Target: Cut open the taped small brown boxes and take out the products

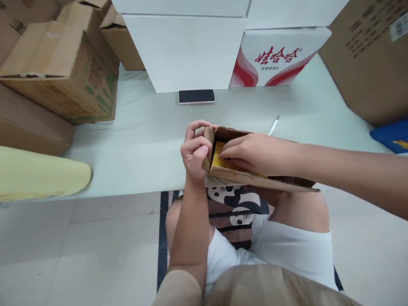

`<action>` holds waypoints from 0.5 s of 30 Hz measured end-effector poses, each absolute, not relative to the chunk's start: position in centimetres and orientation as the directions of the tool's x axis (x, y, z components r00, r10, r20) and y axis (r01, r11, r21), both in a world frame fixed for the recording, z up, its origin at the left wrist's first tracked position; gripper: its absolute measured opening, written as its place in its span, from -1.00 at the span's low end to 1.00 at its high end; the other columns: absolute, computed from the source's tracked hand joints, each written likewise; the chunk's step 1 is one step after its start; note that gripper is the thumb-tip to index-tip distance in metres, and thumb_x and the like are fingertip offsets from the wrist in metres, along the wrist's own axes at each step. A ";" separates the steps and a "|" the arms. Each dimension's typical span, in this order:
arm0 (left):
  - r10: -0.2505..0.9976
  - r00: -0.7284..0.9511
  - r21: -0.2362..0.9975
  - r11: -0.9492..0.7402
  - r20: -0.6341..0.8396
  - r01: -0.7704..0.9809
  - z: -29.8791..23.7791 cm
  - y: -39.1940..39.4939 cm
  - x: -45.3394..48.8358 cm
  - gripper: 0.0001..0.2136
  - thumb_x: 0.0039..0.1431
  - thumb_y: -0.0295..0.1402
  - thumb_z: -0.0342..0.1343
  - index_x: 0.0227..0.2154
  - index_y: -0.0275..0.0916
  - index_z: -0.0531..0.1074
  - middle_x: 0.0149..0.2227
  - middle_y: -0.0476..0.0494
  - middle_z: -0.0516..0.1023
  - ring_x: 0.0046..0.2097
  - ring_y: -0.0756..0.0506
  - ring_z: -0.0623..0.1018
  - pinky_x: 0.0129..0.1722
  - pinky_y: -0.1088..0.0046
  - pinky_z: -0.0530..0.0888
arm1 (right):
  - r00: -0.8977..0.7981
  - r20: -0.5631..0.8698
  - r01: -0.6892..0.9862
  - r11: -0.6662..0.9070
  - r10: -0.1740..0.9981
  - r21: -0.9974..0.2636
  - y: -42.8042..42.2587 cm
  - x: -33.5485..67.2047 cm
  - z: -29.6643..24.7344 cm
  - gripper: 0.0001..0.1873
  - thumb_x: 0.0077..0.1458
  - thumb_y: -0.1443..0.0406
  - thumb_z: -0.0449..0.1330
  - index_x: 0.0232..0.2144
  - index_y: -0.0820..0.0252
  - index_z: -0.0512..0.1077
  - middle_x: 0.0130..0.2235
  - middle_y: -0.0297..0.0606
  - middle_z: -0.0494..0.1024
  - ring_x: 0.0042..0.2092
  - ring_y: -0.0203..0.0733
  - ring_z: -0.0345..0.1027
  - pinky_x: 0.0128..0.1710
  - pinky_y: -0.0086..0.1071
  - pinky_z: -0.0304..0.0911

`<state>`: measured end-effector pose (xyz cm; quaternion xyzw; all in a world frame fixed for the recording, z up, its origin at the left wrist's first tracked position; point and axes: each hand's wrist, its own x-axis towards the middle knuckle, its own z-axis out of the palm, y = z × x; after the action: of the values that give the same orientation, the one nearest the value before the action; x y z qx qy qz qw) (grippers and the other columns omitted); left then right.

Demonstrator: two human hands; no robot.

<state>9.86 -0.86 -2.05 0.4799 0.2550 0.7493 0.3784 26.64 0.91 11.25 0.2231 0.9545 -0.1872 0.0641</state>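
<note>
Box [255, 179] was tight in your left hand [195, 155], near the table edge [137, 190]. Your right hand [250, 152] touched a yellow thing [217, 156], grip hidden.

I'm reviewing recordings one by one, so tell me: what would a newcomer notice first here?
Probably the open cardboard box at the near edge of the table, with the left hand gripping its end and the right hand reaching inside, where something yellow shows. Next, the white carton with red lettering, farther back, right of center.
</note>
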 end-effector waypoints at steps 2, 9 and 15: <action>0.813 -0.259 0.750 -0.582 0.522 -0.314 -2.0 -1.0 9.6 -0.55 0.19 -0.06 0.24 -0.65 -0.23 0.31 0.02 -0.19 0.49 0.00 -0.29 0.64 0.06 0.08 0.62 | -0.934 -0.230 0.334 0.896 0.272 -0.294 1.6 25.2 10.2 -0.75 0.35 0.39 0.09 -0.14 0.22 0.59 -0.03 -0.12 0.67 0.05 -0.07 0.51 0.14 -0.20 0.38; 0.814 -0.243 0.763 -0.580 0.528 -0.284 -1.7 -1.2 9.0 -0.49 0.33 0.01 0.11 -0.66 -0.21 0.42 0.02 -0.21 0.52 -0.01 -0.22 0.60 0.12 0.12 0.57 | -0.985 -0.106 0.139 0.989 0.133 -0.057 2.2 25.8 7.4 -0.59 0.49 0.31 -0.09 -0.03 0.18 0.57 0.02 -0.13 0.64 0.17 -0.03 0.46 0.36 -0.08 0.25; 0.869 -0.190 0.783 -0.493 0.456 -0.378 -1.1 -1.3 9.0 -0.54 0.33 0.08 0.10 -0.48 -0.17 0.59 0.09 -0.21 0.49 0.05 -0.19 0.55 0.17 0.19 0.52 | -0.991 -0.059 0.113 0.992 0.117 0.061 2.3 25.9 7.0 -0.61 0.48 0.34 -0.07 0.00 0.15 0.57 0.04 -0.17 0.65 0.16 -0.04 0.47 0.32 -0.06 0.30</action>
<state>9.01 -1.26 -1.15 0.4692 0.2620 0.7257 0.4297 25.91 2.26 6.97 0.0576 0.9974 0.0287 0.0313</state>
